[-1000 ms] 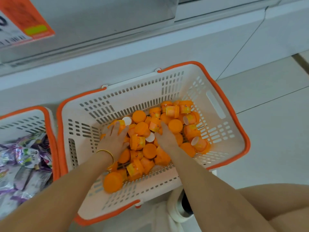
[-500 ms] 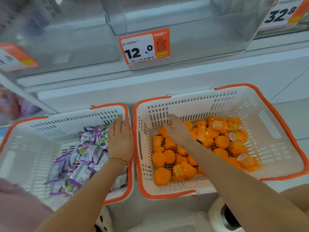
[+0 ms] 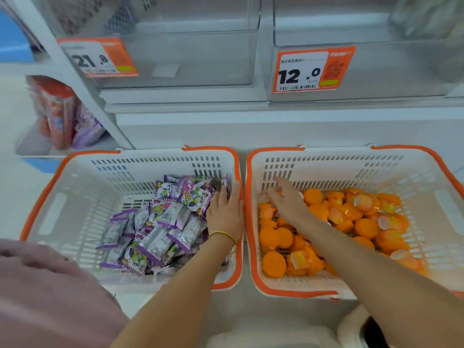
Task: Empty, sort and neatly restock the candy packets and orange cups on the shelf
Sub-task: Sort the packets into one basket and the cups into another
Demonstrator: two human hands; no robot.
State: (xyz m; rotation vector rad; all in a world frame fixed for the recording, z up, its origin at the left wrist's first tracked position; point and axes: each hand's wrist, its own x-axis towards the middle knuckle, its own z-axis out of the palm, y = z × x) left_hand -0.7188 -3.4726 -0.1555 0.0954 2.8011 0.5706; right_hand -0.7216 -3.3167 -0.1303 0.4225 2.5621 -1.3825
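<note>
Where the two white baskets stand side by side in front of the shelf (image 3: 188, 96), their orange rims run just beside each other, with only a thin gap between. The left basket (image 3: 150, 164) shows bare slotted bottom in its left part. The candy packets (image 3: 160, 217), purple and silver, are heaped loosely in its middle and right part. The left hand (image 3: 226, 212) lies inside at the right wall, its fingers straight and together on the packets. Its grip is flat open and has hold of nothing.

In the right basket (image 3: 351, 164) the right hand (image 3: 288, 202), a little blurred, is at the far left corner over the orange cups (image 3: 351, 217). Its fingers are spread, the grip wide open, and nothing is seen in it. The cups lie jumbled, some lid up and some on their side, covering most of the bottom.
</note>
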